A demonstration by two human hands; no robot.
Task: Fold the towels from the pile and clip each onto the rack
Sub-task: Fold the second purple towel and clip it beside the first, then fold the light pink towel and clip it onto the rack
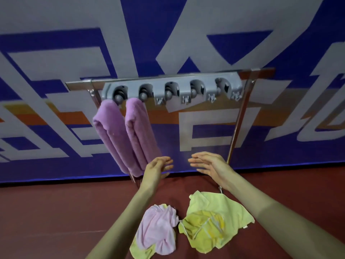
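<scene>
Nearest, a crumpled pile of pink towel (158,229) and yellow towels (214,219) lies on the red surface (56,212), above it the left hand (158,168) and right hand (209,164) hover open and empty, and beyond, two folded purple towels (123,135) hang clipped on the grey rack (171,88).

Purple towels (121,135) fluffy terry cloth; rack frame (237,126) shiny metal; clip bar (171,90) matt grey plastic.

Two bare forearms, no sleeves, watch or rings visible; left hand (158,168) and right hand (210,164) ungloved, fingers slim, both just below the grey clip rack (171,86).
</scene>
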